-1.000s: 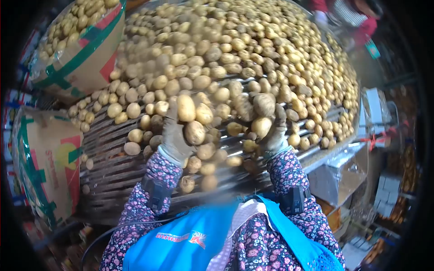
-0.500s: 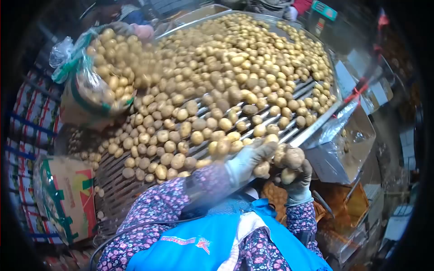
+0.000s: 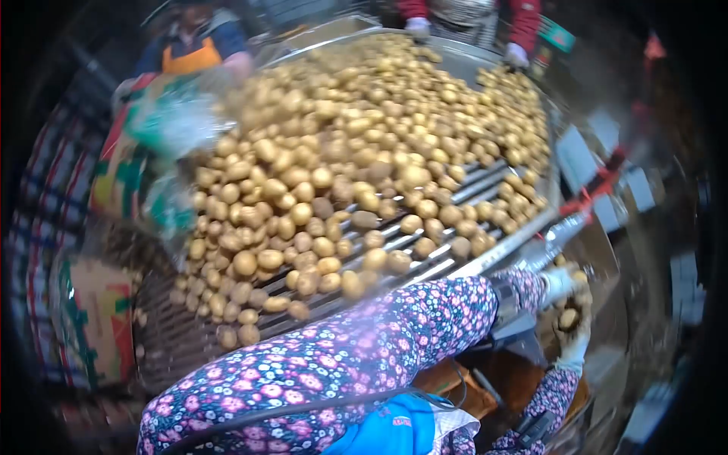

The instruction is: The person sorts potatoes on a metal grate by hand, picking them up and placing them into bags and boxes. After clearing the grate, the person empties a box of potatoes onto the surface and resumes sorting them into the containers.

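Both my gloved hands are at the right, beyond the table's edge, near an open carton (image 3: 603, 254). My left hand (image 3: 561, 283) reaches across with its fingers curled against potatoes, partly blurred. Just below it, my right hand (image 3: 579, 337) curls around a potato (image 3: 567, 318). The two hands lie close together, cupped about the potatoes, and some of the fingers are hidden. Many potatoes (image 3: 364, 121) cover the slatted metal table (image 3: 447, 262) to the left of my hands.
At the upper left, a person in an orange apron (image 3: 191, 59) is beside a tipped carton (image 3: 114, 171) with a plastic liner (image 3: 178, 125). Another person's gloved hand (image 3: 517, 55) rests by the far rim. A printed carton (image 3: 98, 318) stands at lower left; red ties (image 3: 588, 193) hang at right.
My hands have moved right with potatoes, from the table's near edge to the carton. The upper-left carton has tipped over, and its potatoes have spilled onto the table. My view has shifted.
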Available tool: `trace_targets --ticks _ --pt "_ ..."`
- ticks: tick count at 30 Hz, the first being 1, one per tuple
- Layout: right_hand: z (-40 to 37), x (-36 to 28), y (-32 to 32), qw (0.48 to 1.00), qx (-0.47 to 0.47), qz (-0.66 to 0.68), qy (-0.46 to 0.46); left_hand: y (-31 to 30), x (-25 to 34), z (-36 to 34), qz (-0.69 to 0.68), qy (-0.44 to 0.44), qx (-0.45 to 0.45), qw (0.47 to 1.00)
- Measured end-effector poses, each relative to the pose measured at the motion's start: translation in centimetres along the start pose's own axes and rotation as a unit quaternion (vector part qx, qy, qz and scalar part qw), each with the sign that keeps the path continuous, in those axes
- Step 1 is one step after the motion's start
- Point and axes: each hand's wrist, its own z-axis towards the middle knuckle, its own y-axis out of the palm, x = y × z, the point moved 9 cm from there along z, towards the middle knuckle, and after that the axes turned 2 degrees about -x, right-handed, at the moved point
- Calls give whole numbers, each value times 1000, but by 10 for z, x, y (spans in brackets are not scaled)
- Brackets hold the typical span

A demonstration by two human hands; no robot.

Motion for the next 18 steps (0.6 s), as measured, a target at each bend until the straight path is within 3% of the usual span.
trace_targets --ticks 1,2,3,4,5,6,7,8,9,10,11,12,13,14,16,17,18 --pt "21 13 -21 997 9 -80 -7 -11 -9 23 136 81 57 986" --pt "49 32 -49 989 -17 -145 -14 -22 -2 -10 120 77 25 989" --pt "34 28 -41 981 92 -171 17 -39 -10 -32 116 103 31 987" --pt "40 35 -33 981 77 -175 21 -51 -1 -91 49 12 -21 998" --pt "43 34 -24 980 37 -193 -22 -83 -33 -100 130 77 54 987" --pt "48 30 -8 976 -4 -206 -66 -107 -37 -146 64 84 64 992" --pt "29 13 34 971 -34 -205 -117 -128 -38 -203 -23 -28 83 996" --pt "36 17 56 970 -51 -206 -117 -158 -65 -238 -99 7 140 985" --pt "40 26 82 976 -90 -166 -107 -190 -64 -287 -90 -28 195 976" --pt "42 32 108 979 -128 -127 -97 -225 -80 -334 -84 39 265 960" --pt "9 16 163 965 -133 -151 -170 -252 -70 -386 6 50 365 930" --pt "-21 7 219 941 -154 -223 -203 -269 -75 -441 -106 34 412 904" --pt "-59 6 277 935 -194 -219 -203 -286 -63 -494 49 124 442 887" --pt "-88 10 330 896 -286 -218 -262 -290 -54 -542 204 208 459 839" --pt "-158 37 433 841 -390 -263 -269 -319 -103 -639 -146 229 611 743" --pt "-186 60 477 806 -453 -251 -285 -331 -121 -679 -169 227 662 694" --pt "-228 76 520 799 -505 -222 -239 -343 -142 -717 -193 223 708 641"
